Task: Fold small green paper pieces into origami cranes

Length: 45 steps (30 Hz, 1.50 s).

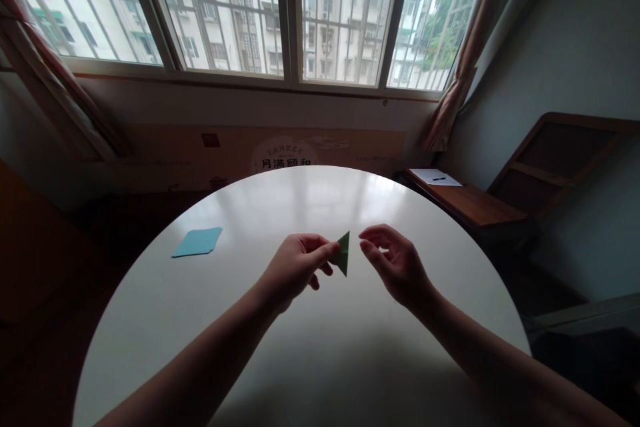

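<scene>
Between the thumb and fingers of my left hand [303, 263] is a small piece of folded green paper [343, 253]. Its visible part is a triangle with a long straight edge facing right; the rest is hidden by the fingers. My right hand [395, 260] is just to the right of the paper, apart from it. The right thumb and index finger are curved with a gap between them and nothing in it. Both hands are above the white round table [350, 360].
A stack of light blue square paper [197, 241] lies on the table's left side. Beyond the right edge, a wooden chair [480, 203] bears a white sheet [425, 176] and a dark pen [439, 179]. Barred windows [340, 13] and curtains [457, 93] are behind.
</scene>
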Available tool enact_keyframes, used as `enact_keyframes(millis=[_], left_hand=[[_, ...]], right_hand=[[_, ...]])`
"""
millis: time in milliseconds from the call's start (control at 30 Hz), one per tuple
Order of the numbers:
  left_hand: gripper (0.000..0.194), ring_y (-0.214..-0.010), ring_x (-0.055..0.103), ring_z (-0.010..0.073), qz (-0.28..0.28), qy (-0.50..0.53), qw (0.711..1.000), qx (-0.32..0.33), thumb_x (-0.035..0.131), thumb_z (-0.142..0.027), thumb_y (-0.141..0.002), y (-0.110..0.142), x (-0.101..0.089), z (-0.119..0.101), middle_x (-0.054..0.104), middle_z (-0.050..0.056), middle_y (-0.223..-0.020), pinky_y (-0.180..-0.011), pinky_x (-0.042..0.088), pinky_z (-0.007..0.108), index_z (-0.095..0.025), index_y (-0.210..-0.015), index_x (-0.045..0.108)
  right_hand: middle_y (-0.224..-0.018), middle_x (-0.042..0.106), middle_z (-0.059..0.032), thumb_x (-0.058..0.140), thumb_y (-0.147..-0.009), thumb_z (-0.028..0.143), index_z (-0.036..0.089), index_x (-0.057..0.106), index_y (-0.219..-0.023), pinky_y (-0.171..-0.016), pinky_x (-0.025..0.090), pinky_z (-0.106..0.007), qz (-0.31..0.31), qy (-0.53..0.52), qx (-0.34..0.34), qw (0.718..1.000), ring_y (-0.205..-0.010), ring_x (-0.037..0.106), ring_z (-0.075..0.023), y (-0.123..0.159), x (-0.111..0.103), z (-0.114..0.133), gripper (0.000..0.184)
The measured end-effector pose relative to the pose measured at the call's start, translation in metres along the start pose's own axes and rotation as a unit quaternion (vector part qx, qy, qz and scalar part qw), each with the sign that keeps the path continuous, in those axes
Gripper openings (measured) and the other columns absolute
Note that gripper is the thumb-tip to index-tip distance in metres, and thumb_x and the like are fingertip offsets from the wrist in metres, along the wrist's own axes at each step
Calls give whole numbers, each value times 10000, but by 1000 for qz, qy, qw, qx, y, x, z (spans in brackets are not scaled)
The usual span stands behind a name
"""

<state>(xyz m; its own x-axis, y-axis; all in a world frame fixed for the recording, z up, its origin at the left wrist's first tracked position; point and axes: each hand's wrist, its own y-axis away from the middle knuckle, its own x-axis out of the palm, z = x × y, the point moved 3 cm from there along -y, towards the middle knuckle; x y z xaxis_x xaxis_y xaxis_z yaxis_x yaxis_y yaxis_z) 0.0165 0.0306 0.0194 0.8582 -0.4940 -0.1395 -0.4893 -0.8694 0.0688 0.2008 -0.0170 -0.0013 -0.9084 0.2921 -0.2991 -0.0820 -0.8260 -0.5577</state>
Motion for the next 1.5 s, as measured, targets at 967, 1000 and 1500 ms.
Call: enact_keyframes(millis=[967,1000,1500], left_hand=[[275,-617,557,144,-13,8,1000,-11,714,-393,-750,-8,8,16,660,55,-676,-438,379,189,-126,-812,743],[281,-627,562,147,-13,8,1000,-10,713,-400,-753,-8,8,16,663,57,-684,-440,379,190,-127,-813,742],[277,-602,571,148,-14,-52,998,33,641,-383,-807,-7,5,12,689,56,-699,-436,408,206,-127,-808,745]], right_hand=[[-700,657,-21,745,-775,329,174,559,-738,-363,394,-159,113,-302,252,912,-609,592,-141,10,19,-19,245],[-698,654,-20,744,-778,330,174,563,-743,-367,399,-159,113,-303,250,913,-611,591,-141,10,19,-19,241],[-708,641,-16,742,-798,387,164,625,-784,-355,411,-165,116,-275,252,921,-578,591,-132,11,20,-19,252]])
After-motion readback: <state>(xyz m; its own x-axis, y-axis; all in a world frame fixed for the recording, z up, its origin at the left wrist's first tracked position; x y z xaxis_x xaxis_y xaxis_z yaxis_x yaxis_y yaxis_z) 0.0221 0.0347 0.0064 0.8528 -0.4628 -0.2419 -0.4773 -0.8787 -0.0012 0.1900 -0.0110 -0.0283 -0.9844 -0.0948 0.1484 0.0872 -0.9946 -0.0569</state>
